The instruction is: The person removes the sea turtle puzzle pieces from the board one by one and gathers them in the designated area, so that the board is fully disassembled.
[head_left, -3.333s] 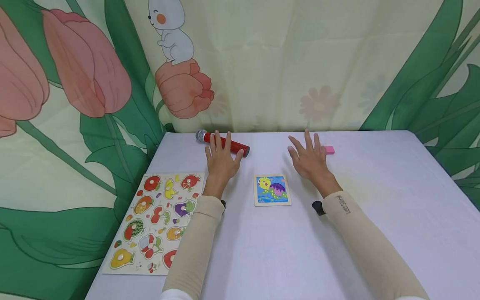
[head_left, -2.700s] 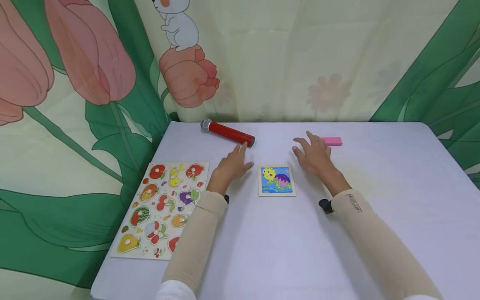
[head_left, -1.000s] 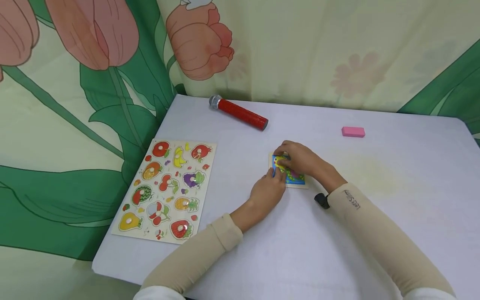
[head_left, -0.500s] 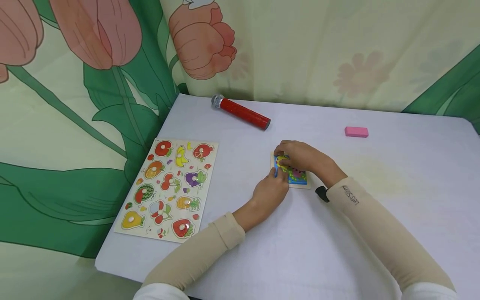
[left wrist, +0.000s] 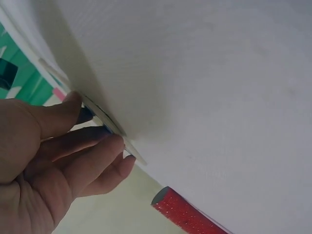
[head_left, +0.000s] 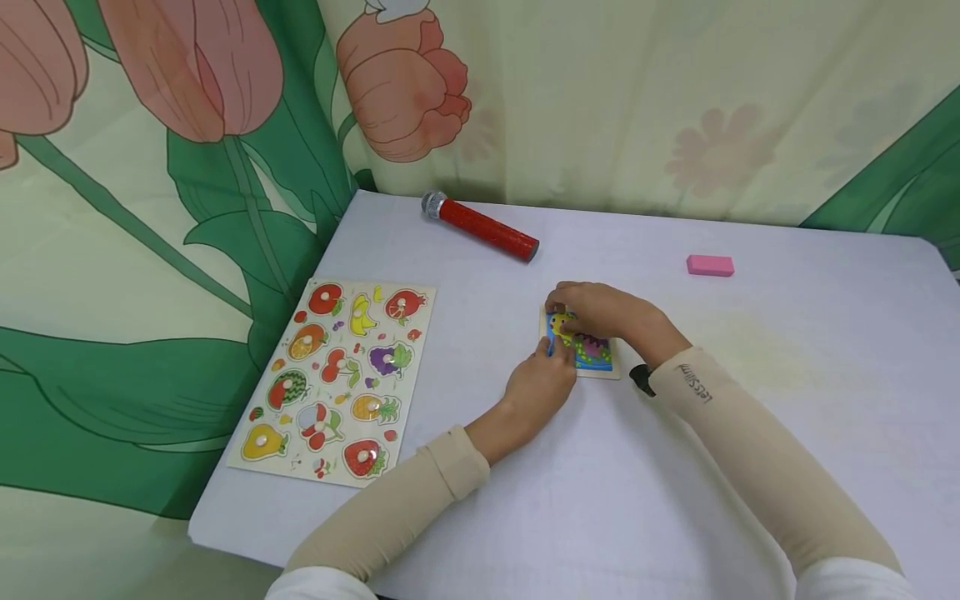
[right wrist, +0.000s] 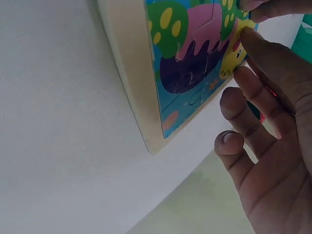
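Observation:
The small square jigsaw puzzle (head_left: 596, 362), a cartoon turtle on blue in a pale wooden tray, lies mid-table in the head view. My left hand (head_left: 540, 385) has its fingertips at the puzzle's left edge, on the lower part. My right hand (head_left: 609, 318) pinches the upper left part, around the yellow head. The right wrist view shows the right thumb (right wrist: 256, 41) on the yellow head, with the left fingertips (right wrist: 256, 6) close by on the picture's corner. In the left wrist view, the left thumb and fingers (left wrist: 114, 141) bend over the thin tray edge, mostly hiding the picture.
A fruit peg puzzle board (head_left: 330, 379) lies on the left of the white table (head_left: 600, 500). Behind are a red microphone (head_left: 487, 227) and, further right, a pink block (head_left: 709, 265). A patterned curtain (head_left: 585, 100) hangs along the back edge.
From spread apart over the table, both hands have come together on the turtle puzzle. The head view has tilted down. Over the last half second the hands have hardly moved.

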